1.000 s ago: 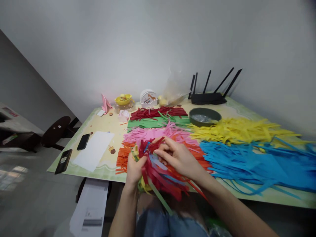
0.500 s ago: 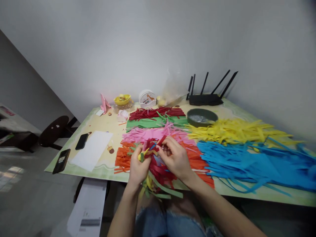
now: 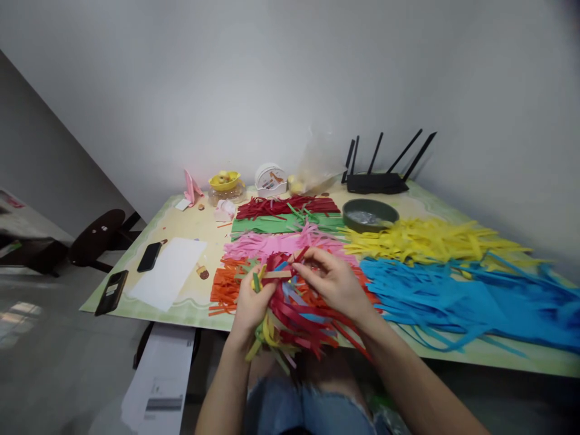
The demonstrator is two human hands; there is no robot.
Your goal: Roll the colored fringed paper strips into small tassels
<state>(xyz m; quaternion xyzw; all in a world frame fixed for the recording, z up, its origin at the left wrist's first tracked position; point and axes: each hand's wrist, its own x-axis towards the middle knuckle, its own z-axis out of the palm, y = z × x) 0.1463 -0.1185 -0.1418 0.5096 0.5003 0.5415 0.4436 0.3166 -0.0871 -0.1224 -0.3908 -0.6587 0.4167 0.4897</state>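
Both hands' fingers [image 3: 254, 289] grip one mixed strip bundle [image 3: 294, 311] (mostly red) between them.

I am gripping a mixed bundle of paper strips [image 3: 294, 311] in my left hand [image 3: 250, 302], at the near edge of the table [image 3: 190, 223]. My right hand [image 3: 333, 284] is pinching at strips on top of the bundle. Orange strips [image 3: 224, 284], pink strips [image 3: 276, 244], blue strips [image 3: 453, 296] and yellow strips [image 3: 430, 238] are lying in heaps beyond. A dark bowl [image 3: 370, 215] is sitting near a router [image 3: 378, 181].
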